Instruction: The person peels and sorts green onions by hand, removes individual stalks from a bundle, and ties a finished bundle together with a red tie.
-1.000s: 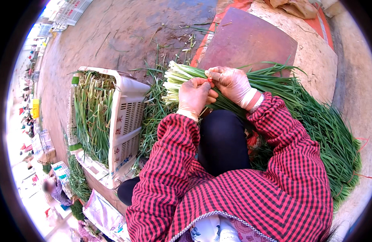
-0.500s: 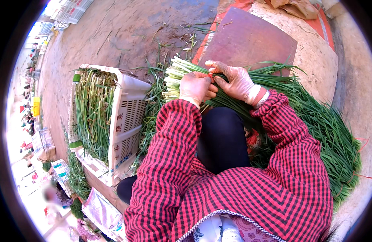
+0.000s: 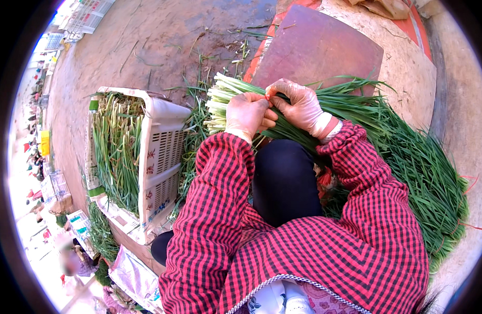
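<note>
A bunch of garlic chives [image 3: 221, 98] lies across in front of my knee, pale stem ends to the left, green leaves trailing right. My left hand [image 3: 246, 114], in a thin glove, is closed over the stems, its fingertips pinching a thin red tie [image 3: 267, 97]. From the right my gloved right hand [image 3: 298, 107] pinches the same tie, thumb and forefinger nearly touching the left fingertips. How far the tie goes round the bunch is hidden behind the hands. A large heap of chives [image 3: 424, 178] with red ties lies along my right side.
At my left stands a white plastic crate [image 3: 167, 115] packed with chives. Loose leaves [image 3: 196, 115] litter the ground beside it. A reddish-brown board [image 3: 324, 49] lies ahead of the bunch. A white sack [image 3: 133, 272] and further crates are at lower left, with people beyond.
Both hands stay at the tie; the right hand's raised forefinger has come down onto it, closing a pinch. The view has shifted slightly.
</note>
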The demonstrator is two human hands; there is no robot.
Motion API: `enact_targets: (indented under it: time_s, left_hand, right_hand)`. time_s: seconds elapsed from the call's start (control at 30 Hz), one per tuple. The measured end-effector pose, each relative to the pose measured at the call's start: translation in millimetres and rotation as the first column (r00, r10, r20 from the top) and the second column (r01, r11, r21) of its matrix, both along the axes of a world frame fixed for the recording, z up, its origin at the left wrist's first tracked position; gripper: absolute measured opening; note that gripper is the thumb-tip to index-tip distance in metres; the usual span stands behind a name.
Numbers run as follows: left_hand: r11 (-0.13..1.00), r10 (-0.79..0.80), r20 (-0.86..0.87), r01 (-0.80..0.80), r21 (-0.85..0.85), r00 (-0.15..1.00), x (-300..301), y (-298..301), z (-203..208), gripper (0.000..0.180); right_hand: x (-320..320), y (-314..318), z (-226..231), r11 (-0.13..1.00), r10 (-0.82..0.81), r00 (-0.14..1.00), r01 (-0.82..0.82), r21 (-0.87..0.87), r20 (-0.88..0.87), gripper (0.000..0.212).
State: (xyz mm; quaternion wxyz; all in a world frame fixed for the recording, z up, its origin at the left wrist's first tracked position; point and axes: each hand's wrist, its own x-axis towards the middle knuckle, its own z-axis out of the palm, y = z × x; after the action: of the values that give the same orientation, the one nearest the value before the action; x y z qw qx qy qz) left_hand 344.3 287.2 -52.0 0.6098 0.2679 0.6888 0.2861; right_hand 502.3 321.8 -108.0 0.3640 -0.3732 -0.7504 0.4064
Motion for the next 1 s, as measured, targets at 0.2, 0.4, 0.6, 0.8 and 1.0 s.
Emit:
enact_targets:
  time_s: [0.2,0.4,0.6,0.8,1.0]
  left_hand:
    - [0.999,-0.018,-0.028,0.017,-0.033,0.999,-1,8,-3,0.019]
    - [0.997,-0.030,-0.049,0.027,-0.067,0.998,-1,11,2,0.017]
    - [0.998,-0.025,-0.016,0.024,-0.055,1.000,-1,11,-1,0.016]
    - [0.999,-0.044,-0.056,0.042,-0.031,0.997,-3,9,-2,0.014]
    - [0.998,-0.054,-0.058,0.053,-0.027,0.997,-1,11,-5,0.015]
  right_hand:
    - [3,-1,11,0.999,0.037,0.999,-0.037,-0.006,0.016,0.045]
    - [0,4,8,0.964,0.069,0.986,-0.106,0.245,0.153,0.026]
    - [-4,5,4,0.999,-0.027,1.000,0.028,-0.031,0.010,0.007]
    - [5,27,-8,0.862,-0.039,0.972,-0.086,-0.500,-0.233,0.023]
    - [13,20,-7,0.923,0.166,0.945,-0.249,-0.294,-0.280,0.048]
